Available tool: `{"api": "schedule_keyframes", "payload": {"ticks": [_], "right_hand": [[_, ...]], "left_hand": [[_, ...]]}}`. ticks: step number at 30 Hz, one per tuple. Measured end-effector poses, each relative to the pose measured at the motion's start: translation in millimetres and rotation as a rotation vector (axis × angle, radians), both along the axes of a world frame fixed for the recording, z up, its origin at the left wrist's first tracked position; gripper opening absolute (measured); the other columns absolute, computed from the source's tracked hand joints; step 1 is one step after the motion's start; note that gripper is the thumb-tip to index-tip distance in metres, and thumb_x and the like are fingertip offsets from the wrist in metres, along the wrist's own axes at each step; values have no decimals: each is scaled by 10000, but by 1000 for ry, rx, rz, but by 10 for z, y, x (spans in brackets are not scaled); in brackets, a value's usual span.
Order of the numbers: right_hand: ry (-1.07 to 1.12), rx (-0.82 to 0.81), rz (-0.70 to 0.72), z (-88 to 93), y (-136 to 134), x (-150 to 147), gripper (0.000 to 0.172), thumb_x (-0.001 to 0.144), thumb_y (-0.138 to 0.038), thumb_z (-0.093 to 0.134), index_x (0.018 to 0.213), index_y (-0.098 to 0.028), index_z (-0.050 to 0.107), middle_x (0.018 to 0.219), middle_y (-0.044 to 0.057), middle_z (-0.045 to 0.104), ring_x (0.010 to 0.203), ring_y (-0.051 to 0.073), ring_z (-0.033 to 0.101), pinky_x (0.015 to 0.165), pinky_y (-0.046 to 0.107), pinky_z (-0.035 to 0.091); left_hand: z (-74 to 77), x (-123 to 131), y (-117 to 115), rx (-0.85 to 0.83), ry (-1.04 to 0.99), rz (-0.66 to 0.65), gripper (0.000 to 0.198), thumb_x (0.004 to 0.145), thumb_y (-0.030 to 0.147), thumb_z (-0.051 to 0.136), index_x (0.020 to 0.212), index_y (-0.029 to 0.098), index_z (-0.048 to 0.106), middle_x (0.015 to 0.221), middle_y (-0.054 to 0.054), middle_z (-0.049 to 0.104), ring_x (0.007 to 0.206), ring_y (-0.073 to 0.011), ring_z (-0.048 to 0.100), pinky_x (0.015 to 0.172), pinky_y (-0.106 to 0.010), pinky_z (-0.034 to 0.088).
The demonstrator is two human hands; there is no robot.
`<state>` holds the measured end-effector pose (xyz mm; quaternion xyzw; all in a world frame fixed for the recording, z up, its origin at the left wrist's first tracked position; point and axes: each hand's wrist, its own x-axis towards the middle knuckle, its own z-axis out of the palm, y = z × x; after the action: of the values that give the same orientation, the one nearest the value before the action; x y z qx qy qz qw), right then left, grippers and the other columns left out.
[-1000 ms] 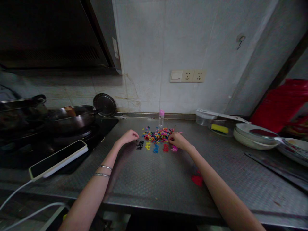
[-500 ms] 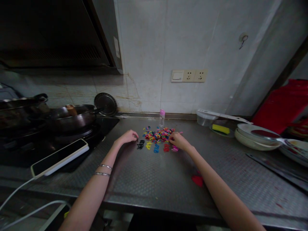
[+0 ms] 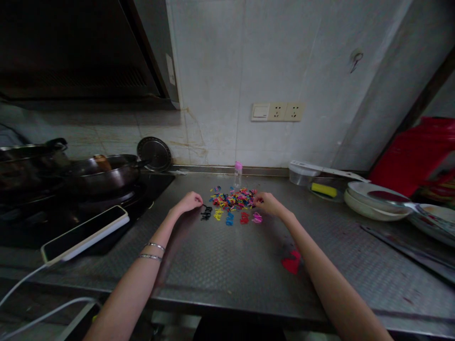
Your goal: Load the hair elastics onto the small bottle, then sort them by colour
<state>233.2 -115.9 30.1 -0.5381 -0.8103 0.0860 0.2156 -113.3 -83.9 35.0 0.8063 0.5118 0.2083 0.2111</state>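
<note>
A mixed heap of small colourful rubber bands lies on the metal counter. In front of it, sorted by colour, sit small groups of black bands, yellow bands, blue bands, red bands and pink bands. My left hand, beside the black group, pinches a black band that reaches towards that group. At the heap's right edge, my right hand has its fingers closed; what they hold is too small to make out. Behind the heap stands a clear bottle with a pink cap.
Left, a phone with a white cable lies by the stove, where a pan sits. At right are a yellow sponge, a clear tub, stacked bowls and a knife. A red piece lies near my right forearm.
My right hand has moved slightly up and right, away from the pink group, which now shows fully. My left hand stays near the black group, its black band now more visible.
</note>
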Motion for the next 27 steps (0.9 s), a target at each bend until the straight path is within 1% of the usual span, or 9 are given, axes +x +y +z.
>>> {"api": "schedule_keyframes", "payload": {"ticks": [3, 6, 8, 10, 13, 15, 19, 27], "right_hand": [[1, -95, -1, 12, 23, 172, 198, 699, -221, 485, 688, -123, 657, 650, 16, 620, 631, 124, 535, 561, 186, 347], [-13, -203, 37, 25, 9, 297, 197, 659, -214, 485, 660, -119, 658, 604, 3, 594, 601, 118, 507, 537, 192, 337], [-22, -288, 70, 26, -1, 331, 197, 633, -210, 485, 653, -118, 659, 573, -6, 574, 561, 107, 481, 521, 196, 332], [-25, -348, 81, 19, -1, 328, 201, 620, -221, 489, 651, -119, 659, 546, -15, 554, 528, 98, 454, 506, 198, 327], [-27, -365, 71, 2, 9, 283, 198, 608, -227, 498, 654, -122, 659, 534, -23, 542, 518, 91, 438, 499, 195, 322], [-25, -352, 56, -3, 11, 247, 188, 600, -211, 499, 648, -119, 656, 538, -21, 544, 522, 89, 440, 502, 192, 324], [2, -338, 68, 3, -8, 202, 169, 595, -196, 501, 632, -119, 648, 544, -15, 551, 523, 88, 446, 506, 189, 335], [50, -424, 129, 3, -14, 213, 181, 580, -216, 507, 627, -122, 655, 511, -26, 531, 487, 77, 430, 476, 183, 318]], "left_hand": [[-40, 44, 7, 40, -18, 28, 191, 640, 211, 519, 695, 111, 673, 624, -50, 641, 571, -138, 547, 571, -225, 388], [-81, 93, 10, 74, -57, 57, 205, 654, 235, 520, 722, 112, 670, 647, -53, 648, 589, -140, 559, 569, -223, 391], [-97, 124, 8, 57, -81, 48, 216, 660, 249, 525, 740, 109, 667, 658, -55, 651, 596, -139, 562, 566, -220, 394], [-99, 147, 2, -2, -98, 14, 221, 659, 257, 533, 742, 100, 664, 660, -59, 650, 591, -136, 560, 559, -217, 395], [-84, 160, -8, -97, -112, -47, 225, 653, 263, 547, 739, 89, 661, 657, -60, 647, 573, -127, 549, 553, -213, 394], [-73, 154, -11, -128, -116, -68, 229, 652, 268, 552, 742, 90, 663, 648, -55, 646, 560, -121, 541, 550, -212, 391], [-72, 128, -5, -142, -130, -71, 242, 648, 287, 561, 744, 92, 667, 635, -51, 644, 547, -121, 532, 543, -217, 389], [-81, 106, 4, -185, -143, -81, 246, 641, 300, 574, 750, 100, 669, 610, -37, 631, 533, -113, 515, 510, -206, 366]]}}
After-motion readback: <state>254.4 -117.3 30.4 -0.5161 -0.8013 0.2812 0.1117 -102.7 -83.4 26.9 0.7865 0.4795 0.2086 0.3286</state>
